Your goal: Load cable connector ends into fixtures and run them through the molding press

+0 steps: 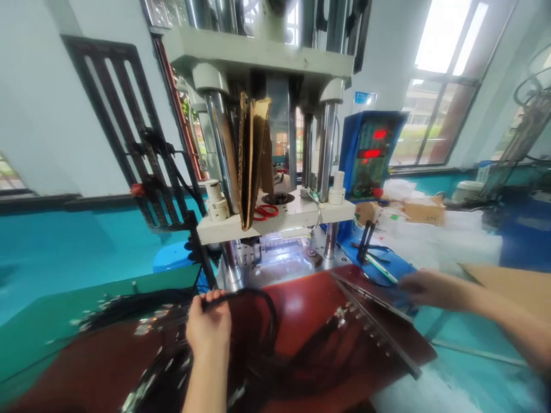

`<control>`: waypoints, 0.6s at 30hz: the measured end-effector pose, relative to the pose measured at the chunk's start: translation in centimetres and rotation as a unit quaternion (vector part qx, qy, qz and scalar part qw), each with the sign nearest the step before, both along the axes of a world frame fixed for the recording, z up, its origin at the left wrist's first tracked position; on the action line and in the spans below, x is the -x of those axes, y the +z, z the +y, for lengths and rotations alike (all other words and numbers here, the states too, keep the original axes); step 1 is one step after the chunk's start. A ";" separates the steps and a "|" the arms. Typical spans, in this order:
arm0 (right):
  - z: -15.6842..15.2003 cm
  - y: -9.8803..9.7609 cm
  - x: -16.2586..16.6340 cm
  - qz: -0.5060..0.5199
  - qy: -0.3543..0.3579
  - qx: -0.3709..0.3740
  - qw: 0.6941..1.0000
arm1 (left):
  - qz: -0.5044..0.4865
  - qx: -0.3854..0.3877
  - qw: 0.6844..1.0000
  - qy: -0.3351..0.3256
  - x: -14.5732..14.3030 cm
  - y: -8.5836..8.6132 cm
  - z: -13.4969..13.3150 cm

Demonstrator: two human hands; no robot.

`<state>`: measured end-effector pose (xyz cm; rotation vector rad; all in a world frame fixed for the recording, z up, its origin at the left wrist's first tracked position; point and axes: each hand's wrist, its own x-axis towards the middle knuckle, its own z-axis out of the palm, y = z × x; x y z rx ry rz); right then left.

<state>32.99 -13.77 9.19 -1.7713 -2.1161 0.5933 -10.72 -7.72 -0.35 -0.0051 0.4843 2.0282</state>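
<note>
My left hand (209, 318) is closed around a black cable (253, 293), which arches to the right and droops towards the red-brown tabletop (297, 298). More black cables with shiny metal ends (150, 324) lie to the left of that hand and below it. Out to the right, my right hand (419, 288) is beside a blue tray (387, 255). A slim pale-green tool (381, 268) on the tray has its near end close to those fingers. Motion blur smears the right fingers, so whether they grip anything is unclear. Two metal bars (379, 327) lie on the tabletop nearby.
A press with a pale plate (275, 221) and steel columns stands directly ahead. Red-handled scissors (266, 212) and upright cardboard (249, 160) rest on it. A blue control box (372, 155) with red displays is to its right. Cartons (424, 211) and white bags lie behind.
</note>
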 end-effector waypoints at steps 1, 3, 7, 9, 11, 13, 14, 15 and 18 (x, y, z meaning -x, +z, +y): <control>-0.3 -0.6 2.4 -0.008 0.077 0.035 0.996 | 0.011 -0.003 1.000 0.008 -0.2 0.1 0.0; -0.7 -2.3 8.1 0.035 0.149 0.044 0.987 | 0.034 -0.006 0.999 0.027 -0.8 0.6 0.0; -1.7 -6.5 19.8 0.021 0.259 -0.003 0.966 | 0.084 -0.022 0.994 0.059 -1.6 2.1 0.4; -1.8 -8.1 23.8 -0.022 0.263 -0.010 0.964 | 0.119 -0.034 0.990 0.073 -1.4 3.4 0.8; -1.5 -9.1 26.1 -0.045 0.265 -0.015 0.963 | 0.154 -0.043 0.984 0.085 -0.8 5.0 1.3; -1.1 -9.9 27.1 -0.035 0.277 -0.010 0.960 | 0.185 -0.046 0.976 0.102 0.4 6.6 2.0; -1.0 -10.2 27.3 -0.022 0.285 -0.004 0.958 | 0.198 -0.045 0.973 0.114 1.2 7.4 2.4; -0.9 -10.5 27.3 -0.011 0.290 0.003 0.957 | 0.208 -0.041 0.969 0.129 2.1 8.1 2.9; -0.7 -11.5 27.0 0.008 0.297 0.029 0.954 | 0.227 -0.015 0.956 0.185 5.6 9.4 4.4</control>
